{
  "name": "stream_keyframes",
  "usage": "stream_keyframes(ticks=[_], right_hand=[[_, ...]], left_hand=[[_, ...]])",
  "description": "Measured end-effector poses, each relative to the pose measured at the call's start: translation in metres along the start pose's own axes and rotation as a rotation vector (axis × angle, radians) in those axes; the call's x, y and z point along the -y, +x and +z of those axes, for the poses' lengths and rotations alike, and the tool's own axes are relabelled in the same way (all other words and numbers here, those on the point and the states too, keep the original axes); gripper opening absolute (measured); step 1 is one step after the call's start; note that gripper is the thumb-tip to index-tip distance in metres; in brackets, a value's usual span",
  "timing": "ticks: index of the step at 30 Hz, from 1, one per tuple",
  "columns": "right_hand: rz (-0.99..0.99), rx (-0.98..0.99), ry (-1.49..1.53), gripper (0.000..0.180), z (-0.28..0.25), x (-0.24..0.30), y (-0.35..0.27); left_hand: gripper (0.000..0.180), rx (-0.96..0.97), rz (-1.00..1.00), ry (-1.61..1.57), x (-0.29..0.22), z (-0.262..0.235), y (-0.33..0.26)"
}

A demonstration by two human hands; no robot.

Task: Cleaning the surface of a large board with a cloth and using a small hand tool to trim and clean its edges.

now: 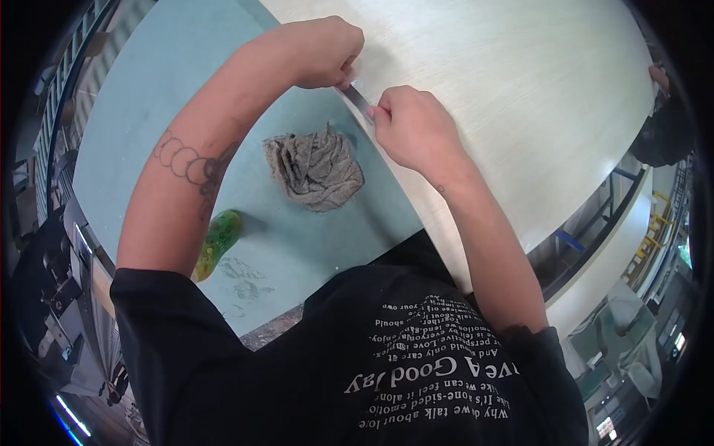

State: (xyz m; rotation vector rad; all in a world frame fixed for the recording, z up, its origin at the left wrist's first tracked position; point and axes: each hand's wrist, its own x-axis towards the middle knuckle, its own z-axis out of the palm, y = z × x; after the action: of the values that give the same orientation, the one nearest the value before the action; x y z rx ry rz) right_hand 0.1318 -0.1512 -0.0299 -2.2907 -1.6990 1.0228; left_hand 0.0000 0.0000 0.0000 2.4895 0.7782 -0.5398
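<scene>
Flat strip, narrow, grey, metal-looking: lies slantwise along the near edge of the pale board, spanning the gap between the two hands. Left hand: curled tight, closed about the strip's far end. Right hand: fingers folded, thumb pinching the near end.

Pale board, faint wood grain: large, on the right, its long edge running beside the blue-green desk.

Grey rag, crumpled: on the desk, near the board's edge, touched by neither hand. Bottle, green and yellow: on the desk by the left forearm. Wet-looking smears: on the desk, near the bottle.

Stage of work — the strip is gripped at both ends and set at the edge, so handling appears under way. No stretch of edge reads plainly as finished or unfinished; the share left cannot be judged.

Obscured: both ends of the strip, inside the hands; most left fingertips, turned away; whether the strip presses on the edge or hovers just above it; part of the bottle, behind the forearm; the desk's lower portion, covered by the black T-shirt.
</scene>
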Motion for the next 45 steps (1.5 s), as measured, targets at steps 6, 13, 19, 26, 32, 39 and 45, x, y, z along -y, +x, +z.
stream_keyframes(ticks=[6,13,19,26,32,39,45], right_hand=[[-0.046,-0.068,-0.001,0.026,0.008,0.003,0.002],[-0.047,-0.053,0.003,0.026,0.007,0.002,0.000],[-0.077,-0.092,-0.018,0.024,0.015,0.000,-0.001],[-0.124,-0.080,0.039,0.024,0.011,-0.009,0.003],[-0.067,-0.014,0.105,0.026,0.007,-0.007,0.004],[-0.094,-0.098,0.081,0.025,0.012,-0.006,0.000],[-0.086,-0.083,0.057,0.024,0.013,-0.007,0.002]], left_hand=[[0.017,0.000,-0.032,-0.013,0.001,-0.004,-0.001],[0.020,-0.029,0.014,0.034,0.006,0.007,0.003],[0.021,-0.009,0.026,0.018,0.008,0.005,0.008],[0.023,0.051,0.009,-0.020,0.006,0.000,0.008],[0.024,0.042,-0.011,-0.101,0.010,-0.001,0.003],[0.024,-0.019,0.041,-0.074,0.013,0.006,0.009],[0.025,0.031,0.012,-0.030,0.009,0.001,0.012]])
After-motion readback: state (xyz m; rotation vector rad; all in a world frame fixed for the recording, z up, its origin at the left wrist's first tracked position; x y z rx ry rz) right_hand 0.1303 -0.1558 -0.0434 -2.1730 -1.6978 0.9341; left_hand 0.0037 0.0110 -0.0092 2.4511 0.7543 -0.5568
